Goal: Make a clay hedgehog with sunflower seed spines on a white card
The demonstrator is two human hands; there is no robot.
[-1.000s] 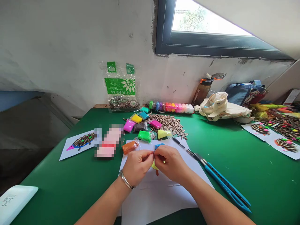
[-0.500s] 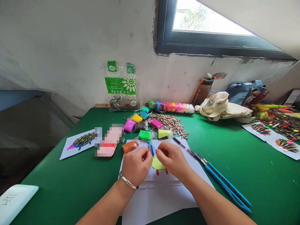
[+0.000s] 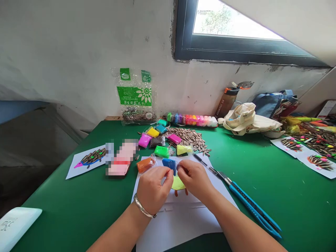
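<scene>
Between my two hands is a small packet of blue modelling clay (image 3: 168,163) in clear wrapping. My left hand (image 3: 152,186), with a silver bracelet at the wrist, is closed on the packet's near edge, thumb against forefinger. Pinched at the wrapper's right end is my right hand (image 3: 195,177). Below them, on white paper (image 3: 181,218), lies a flat yellow-green clay shape (image 3: 179,183) with small brown legs, partly covered by my right hand. An orange-brown clay packet (image 3: 145,165) rests just beyond my left hand.
Several wrapped clay packets, including a green one (image 3: 162,151), lie before a heap of sunflower seeds (image 3: 190,138). A pen (image 3: 207,164) and blue-handled cutter (image 3: 252,203) lie right. A seed hedgehog picture (image 3: 90,159) is left; a brown bottle (image 3: 228,101) stands behind.
The blue packet has turned so that its broad face shows, up and to the left of where it was. Both hands have shifted slightly to the right.
</scene>
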